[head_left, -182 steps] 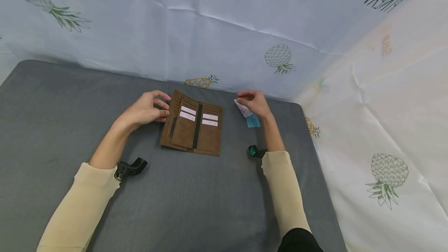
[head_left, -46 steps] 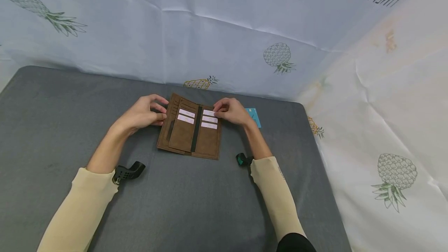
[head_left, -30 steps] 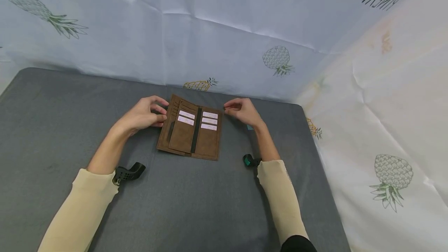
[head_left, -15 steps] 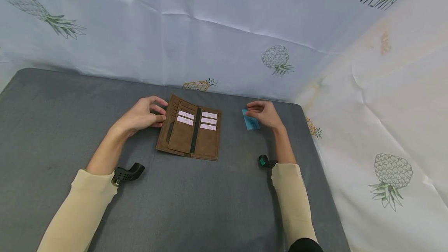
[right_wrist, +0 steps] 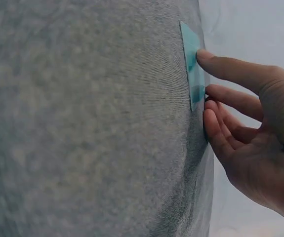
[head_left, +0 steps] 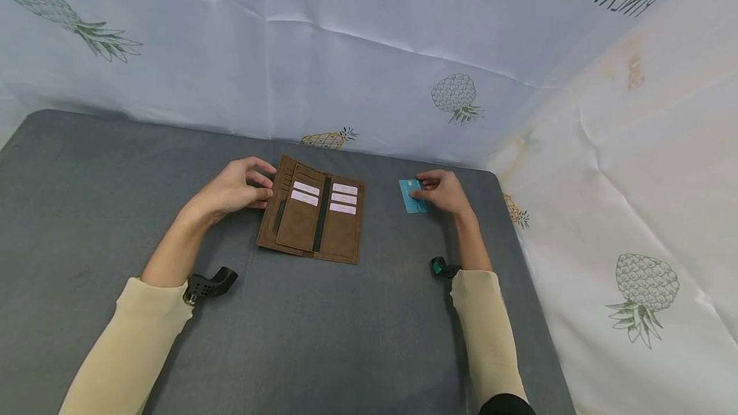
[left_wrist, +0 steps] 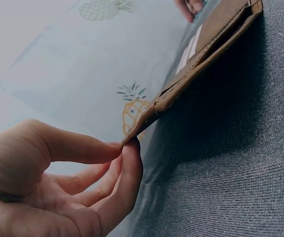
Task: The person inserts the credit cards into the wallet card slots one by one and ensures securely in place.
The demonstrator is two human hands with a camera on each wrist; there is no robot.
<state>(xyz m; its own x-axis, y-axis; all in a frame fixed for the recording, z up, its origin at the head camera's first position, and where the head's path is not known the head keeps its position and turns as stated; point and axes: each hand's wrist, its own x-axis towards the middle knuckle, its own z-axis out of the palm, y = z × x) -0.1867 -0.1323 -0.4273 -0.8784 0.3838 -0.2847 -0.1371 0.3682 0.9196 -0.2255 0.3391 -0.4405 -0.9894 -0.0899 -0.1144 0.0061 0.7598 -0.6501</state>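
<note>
A brown wallet [head_left: 340,235] lies spread apart on the grey table, its left side tilted up. Pale pinkish cards [head_left: 344,198] peek out of its slots, two on the left panel and three on the right. My left hand [head_left: 233,184] pinches the wallet's left edge between thumb and fingertip, clearly seen in the left wrist view. To the wallet's right, a blue card [head_left: 414,207] rests flat on the table. Over it is my right hand [head_left: 446,191]. In the right wrist view its thumb tip touches the card [right_wrist: 193,74], with the other fingertips at its far edge.
A grey cloth covers the table [head_left: 334,325]. Behind and to the right hangs a white curtain [head_left: 369,69] with pineapple prints, right along the table's back edge. Each wrist carries a black camera mount [head_left: 212,284].
The right hand has brought a pinkish card from the right into the wallet's top right slot, let go, and moved back right to the blue card. The left hand has kept its grip.
</note>
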